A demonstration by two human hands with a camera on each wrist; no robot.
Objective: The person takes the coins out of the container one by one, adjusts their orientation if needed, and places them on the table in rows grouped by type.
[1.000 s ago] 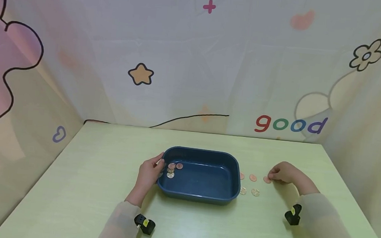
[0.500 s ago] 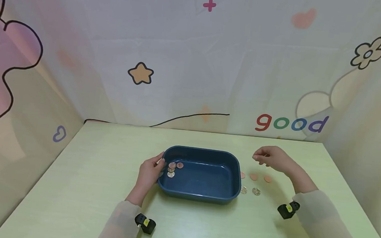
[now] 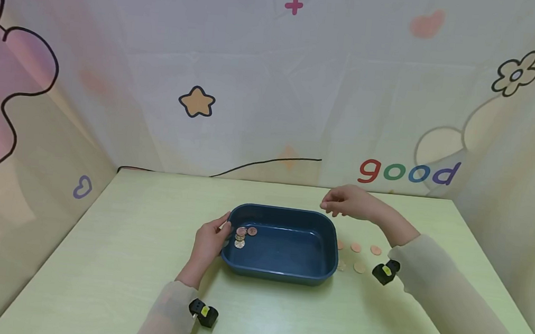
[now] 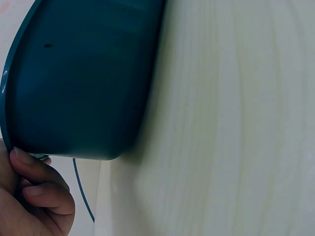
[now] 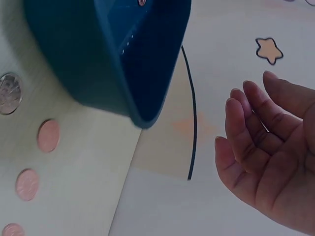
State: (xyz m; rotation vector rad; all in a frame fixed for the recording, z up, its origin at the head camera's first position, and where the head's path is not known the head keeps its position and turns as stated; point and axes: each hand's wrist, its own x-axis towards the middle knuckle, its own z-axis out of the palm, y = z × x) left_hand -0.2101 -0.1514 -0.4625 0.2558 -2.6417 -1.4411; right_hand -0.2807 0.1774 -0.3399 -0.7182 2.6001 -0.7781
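My left hand (image 3: 208,244) grips the left end of a dark blue plastic basin (image 3: 277,278). In the left wrist view its curled fingers (image 4: 49,196) are at the rim, with a small shiny edge showing beside the fingertips. Several coins (image 3: 240,244) lie inside the basin at its left end, some overlapping. My right hand (image 3: 350,202) is raised near the basin's back right corner. Its fingers are loosely bent and hold nothing in the right wrist view. On the table right of the basin lie copper-coloured coins (image 3: 355,247) in a row, with silvery coins (image 3: 359,268) in front.
The pale wooden table (image 3: 121,260) ends at a printed curtain (image 3: 265,82) behind it. A black wrist camera (image 3: 204,314) sits on the left sleeve and another wrist camera (image 3: 385,272) on the right sleeve.
My right hand has let go of the rightmost copper-coloured coin, risen, and moved left towards the basin's back right corner. The left hand and the basin have stayed in place.
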